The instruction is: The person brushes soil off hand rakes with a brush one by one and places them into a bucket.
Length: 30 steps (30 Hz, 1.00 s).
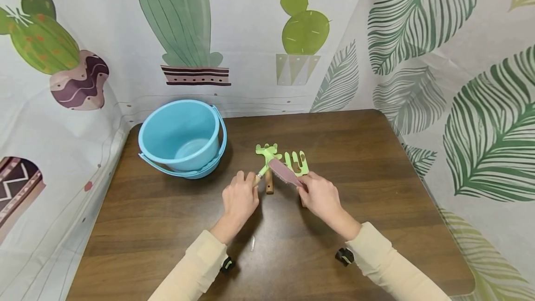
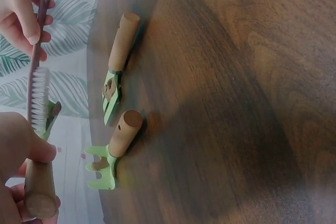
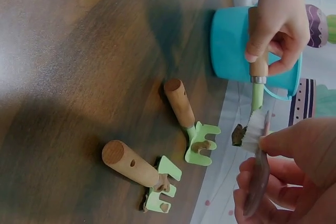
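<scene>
My left hand [image 1: 241,196] grips the wooden handle of a small green garden tool [image 3: 258,90]. Its head carries a brown clump and is partly hidden behind the brush. In my right hand [image 1: 322,198] is a mauve-backed brush [image 1: 284,171] with white bristles [image 2: 40,98], held by its slim handle. The bristles appear to touch the tool's head in the right wrist view. Below the hands, a green hand rake [image 3: 181,106] and a green hand fork [image 3: 134,166] lie on the table, both wooden-handled with brown patches on their prongs.
A light-blue bucket [image 1: 179,136] with its handle lowered stands at the table's back left. The dark wooden table [image 1: 167,245] meets a printed cloth backdrop [image 1: 251,36] behind. A small pale sliver [image 1: 252,243] lies near the front middle.
</scene>
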Available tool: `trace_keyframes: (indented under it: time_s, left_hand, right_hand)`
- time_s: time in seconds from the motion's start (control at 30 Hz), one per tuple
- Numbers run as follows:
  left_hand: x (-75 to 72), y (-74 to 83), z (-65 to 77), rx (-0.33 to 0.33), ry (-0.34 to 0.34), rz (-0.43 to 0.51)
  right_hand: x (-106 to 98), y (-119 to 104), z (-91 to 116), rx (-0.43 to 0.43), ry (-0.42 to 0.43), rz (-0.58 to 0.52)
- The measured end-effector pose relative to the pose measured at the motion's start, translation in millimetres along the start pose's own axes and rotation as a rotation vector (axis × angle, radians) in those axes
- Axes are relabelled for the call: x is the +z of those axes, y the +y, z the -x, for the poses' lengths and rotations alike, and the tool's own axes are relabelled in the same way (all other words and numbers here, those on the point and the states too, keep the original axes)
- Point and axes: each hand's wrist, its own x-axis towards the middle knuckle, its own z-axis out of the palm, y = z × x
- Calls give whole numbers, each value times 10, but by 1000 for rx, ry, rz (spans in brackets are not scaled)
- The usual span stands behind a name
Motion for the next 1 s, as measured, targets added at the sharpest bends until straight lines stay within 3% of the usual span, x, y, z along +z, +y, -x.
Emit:
trace_keyframes:
  time_s: [0.43, 1.0]
  left_hand:
    - [-20, -6, -12, -1, 4, 5]
    - [-9, -16, -3, -12, 8, 10]
  right_hand:
    - [-40, 54, 30, -8, -3, -41]
    - [-13, 77, 110, -39, 40, -6]
